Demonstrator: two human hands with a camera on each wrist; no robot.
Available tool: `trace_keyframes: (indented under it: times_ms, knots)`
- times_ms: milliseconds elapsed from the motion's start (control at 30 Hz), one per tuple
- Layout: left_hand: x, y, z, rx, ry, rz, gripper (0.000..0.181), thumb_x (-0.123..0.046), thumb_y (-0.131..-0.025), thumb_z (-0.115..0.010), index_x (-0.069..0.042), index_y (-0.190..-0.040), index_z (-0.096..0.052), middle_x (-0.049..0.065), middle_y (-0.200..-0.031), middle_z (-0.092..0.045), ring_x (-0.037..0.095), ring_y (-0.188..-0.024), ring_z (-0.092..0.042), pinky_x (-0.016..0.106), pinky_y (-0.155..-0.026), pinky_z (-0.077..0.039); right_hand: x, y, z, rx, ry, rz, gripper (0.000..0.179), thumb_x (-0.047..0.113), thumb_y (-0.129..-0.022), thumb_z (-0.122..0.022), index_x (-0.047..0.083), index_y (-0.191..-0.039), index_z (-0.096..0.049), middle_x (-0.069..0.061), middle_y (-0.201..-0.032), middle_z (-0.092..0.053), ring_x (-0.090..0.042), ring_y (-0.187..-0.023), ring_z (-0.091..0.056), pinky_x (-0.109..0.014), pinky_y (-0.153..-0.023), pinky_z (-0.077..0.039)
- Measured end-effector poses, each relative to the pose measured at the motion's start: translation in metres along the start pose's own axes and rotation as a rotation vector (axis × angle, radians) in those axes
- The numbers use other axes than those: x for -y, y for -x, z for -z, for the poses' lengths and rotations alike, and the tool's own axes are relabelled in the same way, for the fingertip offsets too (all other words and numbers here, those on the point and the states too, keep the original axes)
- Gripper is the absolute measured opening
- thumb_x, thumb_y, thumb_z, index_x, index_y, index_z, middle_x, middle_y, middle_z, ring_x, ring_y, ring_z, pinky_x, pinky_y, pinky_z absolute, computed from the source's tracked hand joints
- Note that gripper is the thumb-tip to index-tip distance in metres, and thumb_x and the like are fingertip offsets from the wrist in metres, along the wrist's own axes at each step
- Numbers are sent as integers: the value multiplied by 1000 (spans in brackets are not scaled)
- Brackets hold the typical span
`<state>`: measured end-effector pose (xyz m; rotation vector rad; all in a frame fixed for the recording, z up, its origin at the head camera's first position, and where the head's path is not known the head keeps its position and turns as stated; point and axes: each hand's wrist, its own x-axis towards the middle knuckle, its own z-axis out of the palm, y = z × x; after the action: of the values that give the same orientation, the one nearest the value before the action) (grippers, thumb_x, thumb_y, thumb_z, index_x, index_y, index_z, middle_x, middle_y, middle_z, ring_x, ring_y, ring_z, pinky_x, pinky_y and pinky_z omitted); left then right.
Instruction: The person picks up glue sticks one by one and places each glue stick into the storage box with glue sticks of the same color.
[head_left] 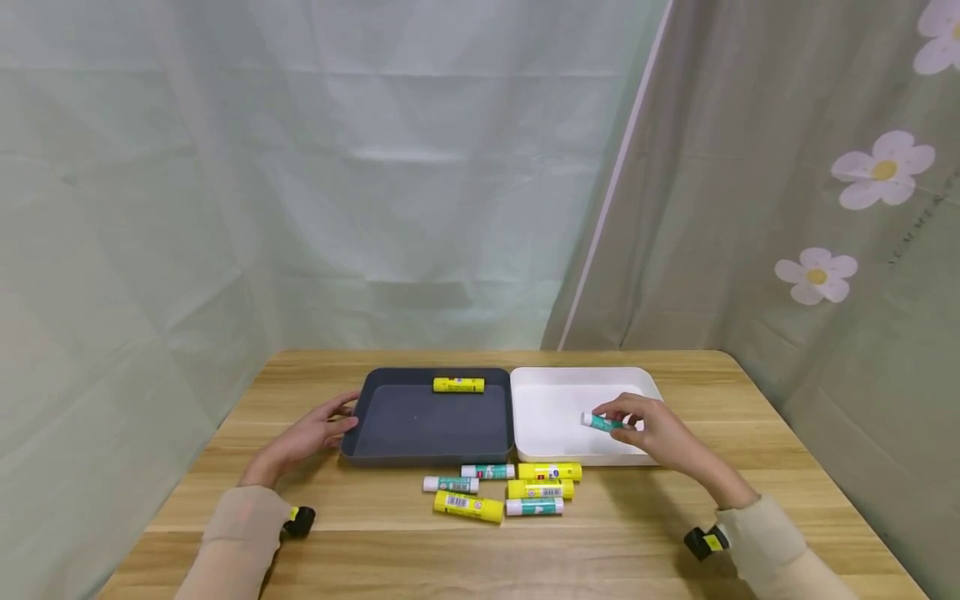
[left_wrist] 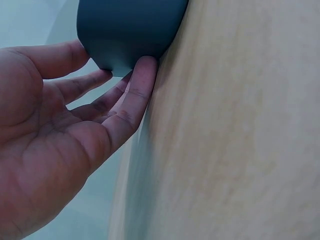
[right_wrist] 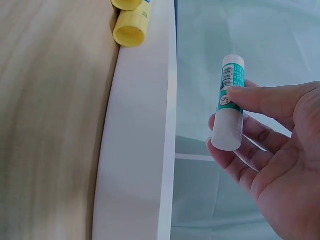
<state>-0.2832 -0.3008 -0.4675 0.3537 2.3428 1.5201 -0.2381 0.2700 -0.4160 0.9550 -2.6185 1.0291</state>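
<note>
My right hand (head_left: pixel 645 425) pinches a teal-and-white glue stick (right_wrist: pixel 229 102) between thumb and fingers, over the white tray (head_left: pixel 543 421). The stick's white ends stay uncovered in the right wrist view. At the left, my left hand (head_left: pixel 311 432) touches the outer side of the dark grey tray (head_left: pixel 427 429) with extended fingers (left_wrist: pixel 144 80). Inside that tray, a yellow glue stick (head_left: pixel 458 385) lies along the back wall. The two trays stand side by side.
In front of the trays lie several loose glue sticks, including a large yellow one (head_left: pixel 468 507) and a teal one (head_left: pixel 534 507). The wooden table (head_left: pixel 375 558) meets pale curtains (head_left: pixel 450 208) at the back and sides.
</note>
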Motion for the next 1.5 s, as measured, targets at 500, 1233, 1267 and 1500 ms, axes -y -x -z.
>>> trace_keyframes:
  times_ms: [500, 1233, 1267, 1500]
  knots:
    - [1, 0, 0, -1, 8, 2, 67, -18, -111, -51, 0, -165, -15, 37, -155, -28, 52, -138, -44, 63, -110, -40, -9, -17, 10, 47, -30, -110, 29, -4, -92, -75, 6, -119, -76, 1, -101, -70, -16, -92, -63, -32, -80, -55]
    - [0, 1, 0, -7, -14, -12, 66, -18, -112, -50, 1, -165, -16, 37, -156, -28, 53, -139, -42, 63, -108, -42, -28, -56, 21, 119, -182, -236, 32, -2, -95, -71, -3, -128, -71, -16, -108, -69, -26, -96, -64, -29, -78, -56]
    - [0, 1, 0, -8, -15, -11, 66, -18, -112, -50, 1, -165, -16, 36, -156, -29, 52, -139, -42, 62, -108, -42, -29, -57, 22, 122, -198, -246, 33, -2, -95, -71, -3, -128, -70, -16, -108, -69, -26, -96, -63, -29, -77, -56]
    - [0, 1, 0, -9, -12, -12, 66, -17, -112, -50, 2, -165, -17, 37, -155, -30, 52, -138, -43, 61, -107, -43, -29, -71, 23, 150, -172, -251, 32, -4, -93, -72, -5, -125, -72, -15, -104, -70, -26, -95, -62, -33, -75, -57]
